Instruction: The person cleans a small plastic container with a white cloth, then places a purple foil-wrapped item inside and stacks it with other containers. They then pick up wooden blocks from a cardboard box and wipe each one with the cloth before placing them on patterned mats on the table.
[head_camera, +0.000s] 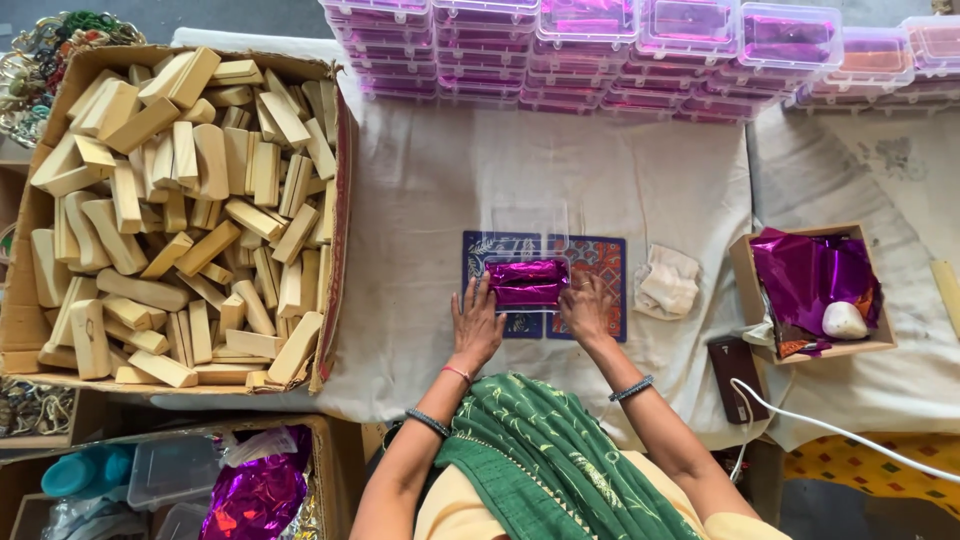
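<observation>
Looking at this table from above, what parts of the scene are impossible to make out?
- Head view: the fingertips of the left hand and right hand rest on the clear plastic box lined with purple foil; whether anything lies under the foil is hidden.
- Lower layers of pale wooden blocks in the big cardboard box: covered by upper ones.
- Small cardboard box of crumpled purple foil: foil hides its contents.
- Stacked clear lidded boxes: cut off by the top edge.

Foil-lined clear box, lid open
</observation>
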